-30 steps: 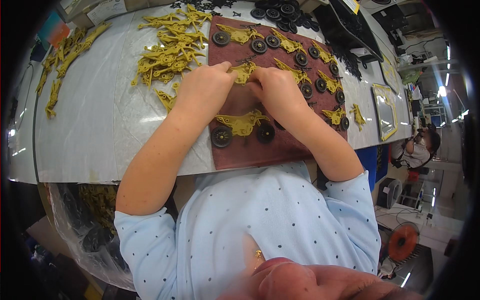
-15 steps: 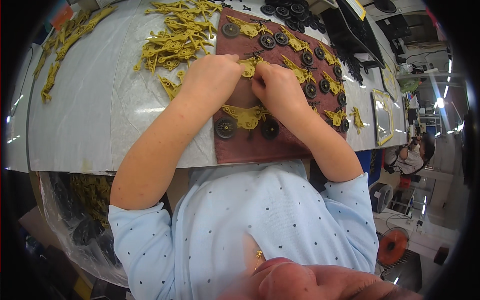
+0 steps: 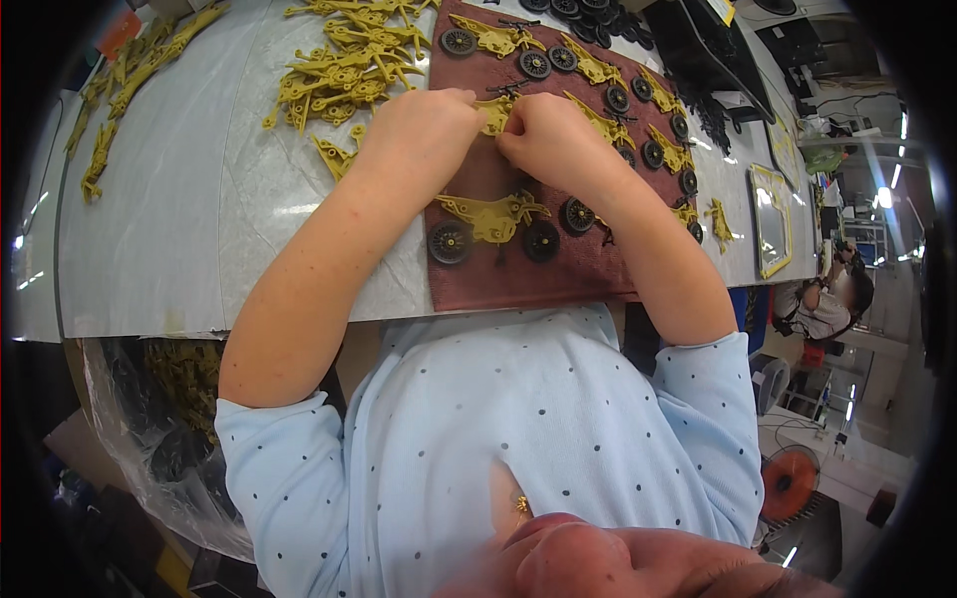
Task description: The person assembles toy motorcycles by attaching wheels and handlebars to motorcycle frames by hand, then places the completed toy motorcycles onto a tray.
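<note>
Both hands hold a yellow plastic toy motorcycle body (image 3: 495,116) above a reddish-brown cloth (image 3: 478,289). My left hand (image 3: 436,122) is closed on its left end, fingertips curled. Pinched at the other end, my right hand (image 3: 550,130) hides most of that side. A small black handlebar piece (image 3: 508,89) shows just beyond the body. Nearer to me lies a toy motorcycle (image 3: 493,221) with a black wheel at each end. More yellow bodies with black wheels, such as this toy motorcycle (image 3: 508,42), lie in rows on the cloth's far and right parts.
A heap of yellow bodies (image 3: 344,75) lies left of the cloth, and yellow parts (image 3: 140,75) lie at the far left. Loose black wheels (image 3: 588,18) and a black bin (image 3: 703,50) stand beyond it. A yellow-rimmed frame (image 3: 770,221) lies at right. Another person (image 3: 827,299) sits further off.
The view has shifted slightly, so the cloth and its toys sit a little differently. Both hands stay on the yellow body, and more of a wheel near my right forearm now shows.
</note>
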`<state>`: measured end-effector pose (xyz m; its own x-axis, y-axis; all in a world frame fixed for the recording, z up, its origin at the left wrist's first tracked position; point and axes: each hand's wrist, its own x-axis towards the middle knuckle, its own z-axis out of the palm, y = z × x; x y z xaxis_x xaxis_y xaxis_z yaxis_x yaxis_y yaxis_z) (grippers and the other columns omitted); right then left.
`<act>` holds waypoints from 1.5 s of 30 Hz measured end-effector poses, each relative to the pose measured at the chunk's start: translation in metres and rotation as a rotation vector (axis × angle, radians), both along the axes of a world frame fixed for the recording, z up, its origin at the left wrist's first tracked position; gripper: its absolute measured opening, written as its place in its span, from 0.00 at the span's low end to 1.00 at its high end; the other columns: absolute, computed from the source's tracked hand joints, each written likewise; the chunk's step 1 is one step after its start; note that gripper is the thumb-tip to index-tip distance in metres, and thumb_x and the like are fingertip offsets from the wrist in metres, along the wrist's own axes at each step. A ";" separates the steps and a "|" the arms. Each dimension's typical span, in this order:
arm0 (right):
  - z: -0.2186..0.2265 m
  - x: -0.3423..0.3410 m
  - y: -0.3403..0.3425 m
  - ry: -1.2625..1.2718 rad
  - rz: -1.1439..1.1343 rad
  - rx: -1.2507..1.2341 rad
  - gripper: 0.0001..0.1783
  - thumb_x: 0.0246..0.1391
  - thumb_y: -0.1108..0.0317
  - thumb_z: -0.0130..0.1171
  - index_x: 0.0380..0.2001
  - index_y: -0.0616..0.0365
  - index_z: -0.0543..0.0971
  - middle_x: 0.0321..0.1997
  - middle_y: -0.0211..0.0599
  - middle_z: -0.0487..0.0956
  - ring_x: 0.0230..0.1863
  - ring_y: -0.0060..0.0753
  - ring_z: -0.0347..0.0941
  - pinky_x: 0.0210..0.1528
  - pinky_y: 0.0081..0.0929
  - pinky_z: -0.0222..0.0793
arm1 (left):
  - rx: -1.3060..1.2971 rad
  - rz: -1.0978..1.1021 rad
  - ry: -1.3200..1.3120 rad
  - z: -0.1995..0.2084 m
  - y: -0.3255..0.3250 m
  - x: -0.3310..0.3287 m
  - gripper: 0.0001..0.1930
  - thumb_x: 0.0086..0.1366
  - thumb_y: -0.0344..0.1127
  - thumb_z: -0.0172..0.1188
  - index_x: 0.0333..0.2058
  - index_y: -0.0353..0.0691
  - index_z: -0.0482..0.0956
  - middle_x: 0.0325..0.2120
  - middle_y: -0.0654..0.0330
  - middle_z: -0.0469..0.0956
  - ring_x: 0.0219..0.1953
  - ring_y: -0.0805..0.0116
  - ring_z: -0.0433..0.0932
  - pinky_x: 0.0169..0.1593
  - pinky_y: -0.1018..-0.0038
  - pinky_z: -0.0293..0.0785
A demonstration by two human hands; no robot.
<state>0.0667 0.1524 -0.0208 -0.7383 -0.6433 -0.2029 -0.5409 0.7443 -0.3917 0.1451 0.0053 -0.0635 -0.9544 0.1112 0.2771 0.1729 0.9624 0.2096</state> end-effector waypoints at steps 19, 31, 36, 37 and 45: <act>0.033 0.001 0.047 0.118 0.017 -0.465 0.11 0.58 0.67 0.56 0.42 0.59 0.79 0.28 0.38 0.78 0.29 0.32 0.75 0.34 0.29 0.70 | 1.482 -0.016 -0.292 0.030 0.002 -0.002 0.31 0.69 0.59 0.44 0.57 0.38 0.67 0.36 0.60 0.78 0.25 0.82 0.67 0.27 0.83 0.66; 0.020 0.015 0.068 0.040 0.191 -0.720 0.13 0.49 0.72 0.62 0.40 0.60 0.80 0.34 0.37 0.78 0.37 0.34 0.76 0.40 0.27 0.72 | 1.531 -0.070 -0.557 0.050 0.048 -0.012 0.41 0.64 0.68 0.36 0.59 0.35 0.59 0.26 0.61 0.72 0.19 0.81 0.62 0.19 0.85 0.54; 0.030 0.004 0.084 -0.326 -0.051 -0.689 0.10 0.52 0.71 0.62 0.38 0.62 0.77 0.35 0.35 0.80 0.35 0.22 0.76 0.37 0.23 0.72 | 1.554 -0.115 -0.626 0.053 0.057 -0.029 0.35 0.67 0.63 0.39 0.53 0.32 0.67 0.26 0.63 0.71 0.19 0.81 0.62 0.18 0.85 0.53; 0.031 -0.001 0.088 -0.364 -0.072 -0.670 0.11 0.54 0.70 0.61 0.40 0.62 0.77 0.35 0.32 0.80 0.36 0.18 0.75 0.36 0.19 0.71 | 1.590 -0.074 -0.681 0.054 0.058 -0.032 0.34 0.68 0.61 0.41 0.49 0.31 0.69 0.26 0.64 0.71 0.19 0.81 0.62 0.18 0.85 0.53; 0.036 -0.021 0.109 -0.318 -0.112 -0.729 0.12 0.55 0.72 0.60 0.43 0.64 0.78 0.33 0.29 0.80 0.34 0.15 0.74 0.36 0.16 0.72 | 1.734 0.049 -0.651 0.048 0.067 -0.054 0.19 0.69 0.46 0.51 0.38 0.31 0.76 0.21 0.64 0.72 0.19 0.81 0.66 0.19 0.85 0.55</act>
